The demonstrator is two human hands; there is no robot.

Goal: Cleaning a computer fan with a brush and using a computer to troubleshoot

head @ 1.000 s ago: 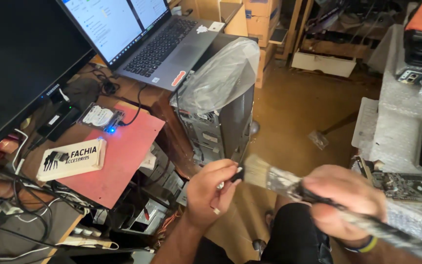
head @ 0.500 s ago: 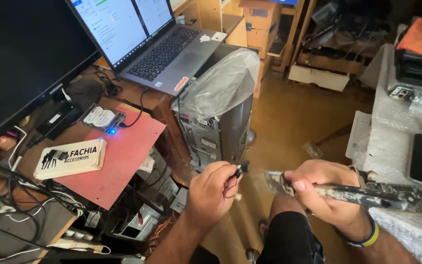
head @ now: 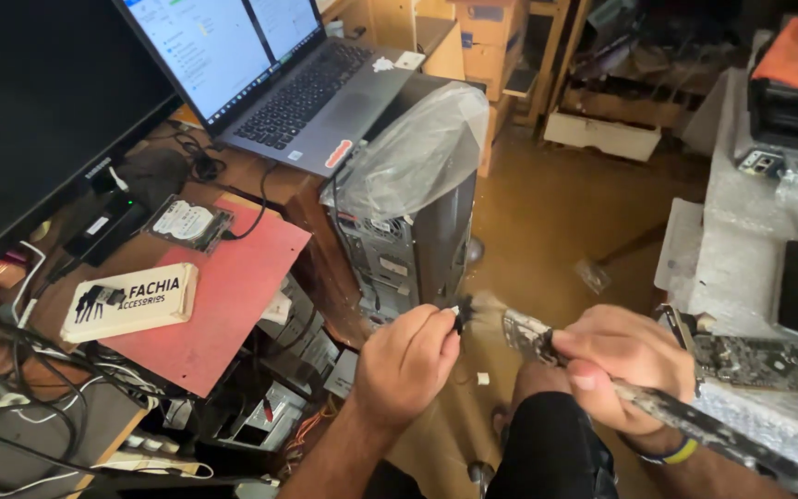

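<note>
Left hand: the left hand point(head: 405, 360) is closed in a pinch, thumb and fingers clamped on a small dark part point(head: 460, 317) that sticks out just past the fingertips; the part is too small to tell what it is.
Right hand: the right hand point(head: 622, 360) is wrapped tight around the handle of a paintbrush point(head: 547, 340), thumb on top.
Paintbrush: its metal band and blurred pale bristles point left, and the bristle tips meet the small dark part held in the left hand. The long dirty handle runs down and right past the wrist.
Where the hands are: both are close together, low in the middle of the view, above the person's dark-clothed knee and the brown floor.
Wristband: a blue and yellow wristband point(head: 671, 452) sits on the right wrist.
Computer tower: a grey computer tower point(head: 417, 249) stands just beyond the hands, its back panel facing the person, with a clear plastic bag point(head: 417, 152) draped over its top.
Desk on the left: a red mat point(head: 233, 296) lies on the desk with a white box point(head: 128, 300) on it and a bare hard drive point(head: 187, 223) at its far edge.
Screens: an open laptop point(head: 297, 83) sits further back, and a large dark monitor point(head: 39, 111) fills the upper left.
Right side: a circuit board point(head: 755, 360) rests on bubble wrap point(head: 741, 268), just beside the right hand.
Cables: a tangle of cables point(head: 20, 407) lies at the lower left.
</note>
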